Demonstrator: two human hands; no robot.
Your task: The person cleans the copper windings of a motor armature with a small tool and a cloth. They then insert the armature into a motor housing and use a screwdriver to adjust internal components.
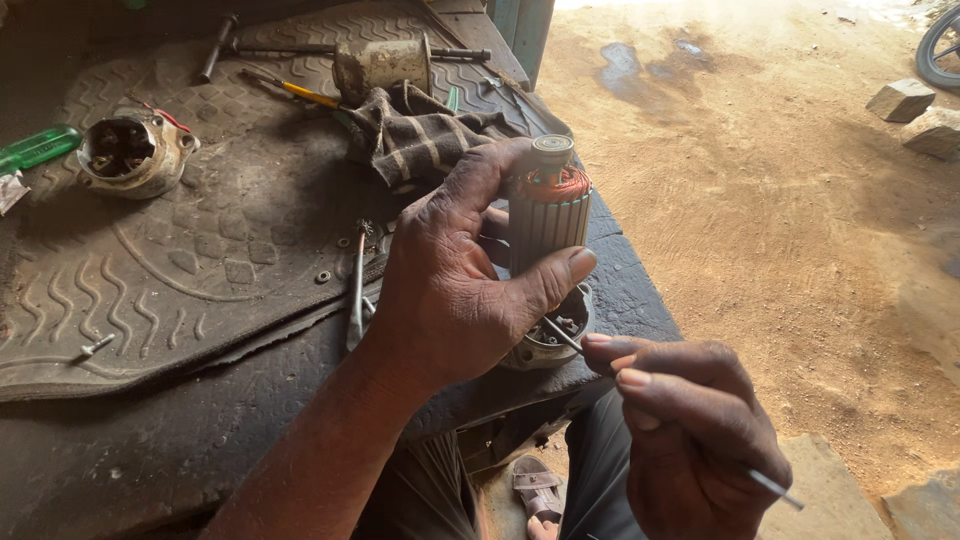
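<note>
Head view: a motor armature (pixel 547 225) was held upright at the centre of the frame, over a round metal end housing (pixel 550 340).

The armature was clasped in the left hand (pixel 450 290), the grip closed around its ribbed core, thumb across the front. A thin metal rod (pixel 775 488) was pinched in the closed grip of the right hand (pixel 690 430) at lower right, its tip at the housing. A rubber mat (pixel 180 250) covered the surface; a checked cloth (pixel 420 130) and a second housing (pixel 130 152) were seen at upper left.
</note>
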